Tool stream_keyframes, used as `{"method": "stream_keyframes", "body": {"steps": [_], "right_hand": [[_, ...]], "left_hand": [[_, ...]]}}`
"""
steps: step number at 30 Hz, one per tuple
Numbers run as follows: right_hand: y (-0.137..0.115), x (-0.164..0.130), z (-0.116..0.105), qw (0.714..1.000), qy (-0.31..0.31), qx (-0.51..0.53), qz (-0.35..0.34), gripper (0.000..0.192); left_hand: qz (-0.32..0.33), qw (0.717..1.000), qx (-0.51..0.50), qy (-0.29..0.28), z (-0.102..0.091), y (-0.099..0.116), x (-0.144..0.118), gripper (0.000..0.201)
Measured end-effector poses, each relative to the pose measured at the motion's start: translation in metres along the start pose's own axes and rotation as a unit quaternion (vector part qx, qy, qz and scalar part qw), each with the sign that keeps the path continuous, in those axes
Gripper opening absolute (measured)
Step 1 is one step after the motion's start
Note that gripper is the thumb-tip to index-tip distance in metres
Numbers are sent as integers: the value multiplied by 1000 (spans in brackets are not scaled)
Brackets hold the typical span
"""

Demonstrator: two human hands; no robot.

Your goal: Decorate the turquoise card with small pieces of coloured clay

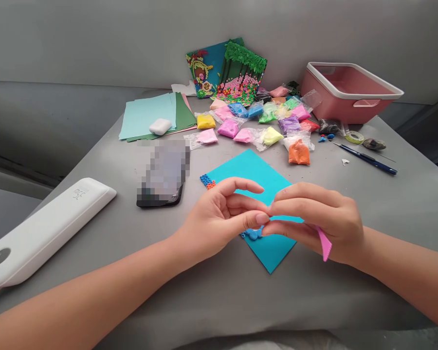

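Observation:
Above a bright blue card (pixel 248 167), both hands meet fingertip to fingertip. My left hand (pixel 224 214) is closed in a pinch, thumb against fingers; whatever is between them is hidden. My right hand (pixel 317 211) has its thumb and fingertips together at the same spot. Out of its palm, below the fingers, sticks the toothed end of a pink clay tool (pixel 325 244). Small blue and orange clay rings (pixel 206 180) lie on the card's left corner. Blue clay lumps (pixel 254 234) show on the card beneath my fingertips, partly covered.
Bags of coloured clay (pixel 228 127) spread across the back, before two decorated clay pictures (pixel 241 73). A pink basket (pixel 336 104) stands back right, near a dark blue craft knife (pixel 368 159). Leftward are a phone (pixel 164 172), coloured sheets (pixel 146 114), a white case (pixel 160 127) and a white device (pixel 51 228).

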State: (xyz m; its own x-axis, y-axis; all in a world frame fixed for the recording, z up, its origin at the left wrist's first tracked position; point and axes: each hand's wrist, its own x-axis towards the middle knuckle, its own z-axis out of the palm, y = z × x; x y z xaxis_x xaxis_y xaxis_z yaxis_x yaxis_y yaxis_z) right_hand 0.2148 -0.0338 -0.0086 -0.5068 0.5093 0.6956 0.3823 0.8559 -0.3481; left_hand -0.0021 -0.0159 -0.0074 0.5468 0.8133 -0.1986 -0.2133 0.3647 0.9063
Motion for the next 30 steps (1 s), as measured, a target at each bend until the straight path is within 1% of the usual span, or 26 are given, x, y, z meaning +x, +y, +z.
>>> {"method": "stream_keyframes", "body": {"steps": [3,7,11,13,19,23,28,30], "right_hand": [[1,-1,0,1000,1,-21,3,18],[2,-3,1,1000,10,-24,-4,18],[2,-3,1,1000,4,-24,5,21],[2,-3,2,1000,6,-24,5,22],[3,1,2,1000,13,-15,11,20],[2,2,0,1000,2,-23,2,13],[2,0,1,1000,-3,-9,8,18],[2,-1,1,1000,-11,-7,3,20]], "left_hand": [[4,1000,-8,16,1,2,0,38],[11,1000,-4,15,1,1,1,39],[18,1000,6,17,0,1,0,47],[22,1000,8,18,1,2,-1,47],[13,999,-7,31,3,4,-2,43],[0,999,-16,28,1,1,1,41],[-5,1000,3,22,0,0,2,52],[-1,1000,17,23,1,-1,1,53]]}}
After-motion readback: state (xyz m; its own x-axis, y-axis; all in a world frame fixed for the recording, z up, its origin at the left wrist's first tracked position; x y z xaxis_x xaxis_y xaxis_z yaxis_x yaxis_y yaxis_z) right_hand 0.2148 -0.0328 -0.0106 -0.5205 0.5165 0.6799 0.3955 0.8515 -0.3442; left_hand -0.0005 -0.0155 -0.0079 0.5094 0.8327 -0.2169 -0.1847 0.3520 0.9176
